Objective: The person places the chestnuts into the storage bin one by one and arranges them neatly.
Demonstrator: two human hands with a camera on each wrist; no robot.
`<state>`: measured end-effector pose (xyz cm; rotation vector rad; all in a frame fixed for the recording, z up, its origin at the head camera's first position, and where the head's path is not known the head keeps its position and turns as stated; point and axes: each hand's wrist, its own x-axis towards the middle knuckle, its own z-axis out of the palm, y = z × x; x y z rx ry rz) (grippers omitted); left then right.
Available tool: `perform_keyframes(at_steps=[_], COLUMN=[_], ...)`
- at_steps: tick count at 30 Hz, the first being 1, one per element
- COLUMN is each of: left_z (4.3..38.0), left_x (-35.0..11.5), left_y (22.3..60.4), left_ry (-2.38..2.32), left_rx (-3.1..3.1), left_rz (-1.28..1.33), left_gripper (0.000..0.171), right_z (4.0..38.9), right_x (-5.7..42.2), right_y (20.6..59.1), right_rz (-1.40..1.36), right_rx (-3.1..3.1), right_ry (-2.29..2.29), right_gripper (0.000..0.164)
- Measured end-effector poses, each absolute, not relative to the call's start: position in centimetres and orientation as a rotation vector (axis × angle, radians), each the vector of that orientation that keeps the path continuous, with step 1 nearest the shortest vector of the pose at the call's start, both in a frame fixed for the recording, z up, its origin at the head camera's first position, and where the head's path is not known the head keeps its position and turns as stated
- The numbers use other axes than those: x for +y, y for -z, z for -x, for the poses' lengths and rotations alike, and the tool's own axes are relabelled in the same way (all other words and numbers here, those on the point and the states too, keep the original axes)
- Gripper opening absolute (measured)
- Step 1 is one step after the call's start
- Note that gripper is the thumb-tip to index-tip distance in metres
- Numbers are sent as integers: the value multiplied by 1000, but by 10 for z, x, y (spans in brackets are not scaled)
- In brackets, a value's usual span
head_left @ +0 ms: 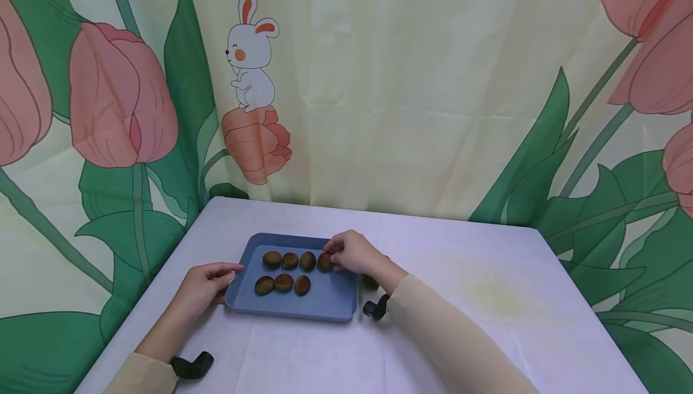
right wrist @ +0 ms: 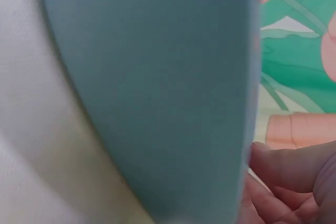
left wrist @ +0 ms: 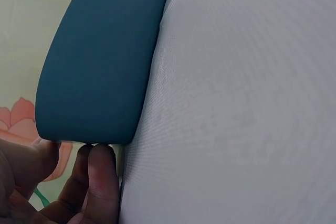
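A blue-grey tray lies on the table, holding brown chestnuts in two rows: several at the back and three in front. At the tray's left end is my left hand, its fingertips against the outer wall; the left wrist view shows its fingers just at the tray wall. My right hand reaches over the tray's right side. Its thumb and fingers pinch the rightmost chestnut of the back row. In the right wrist view the tray wall hides that chestnut, while the thumb shows above the rim.
More brown chestnuts lie just right of the tray, partly hidden by the right wrist. A white cloth covers the table. Behind it hangs a curtain printed with tulips and a rabbit. Black camera mounts sit at the wrists.
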<state>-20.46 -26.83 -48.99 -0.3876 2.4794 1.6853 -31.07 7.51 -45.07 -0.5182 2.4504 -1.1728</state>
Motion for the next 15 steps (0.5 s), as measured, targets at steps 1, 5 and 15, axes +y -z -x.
perform_keyframes(at_steps=[1,5,15], left_z=[205,204,203], left_x=[-269,-269,-271], left_y=[490,490,490], left_ry=[-1687,-1682,-1684], left_rx=[2478,2477,2484], left_rz=[388,387,353], left_gripper=[31,31,32], right_z=[310,309,309], right_x=[76,78,82], right_y=[450,449,448], right_rz=[500,468,471], right_rx=[2427,2384,2326], right_ry=[1201,1240,1239], right_gripper=[23,25,29])
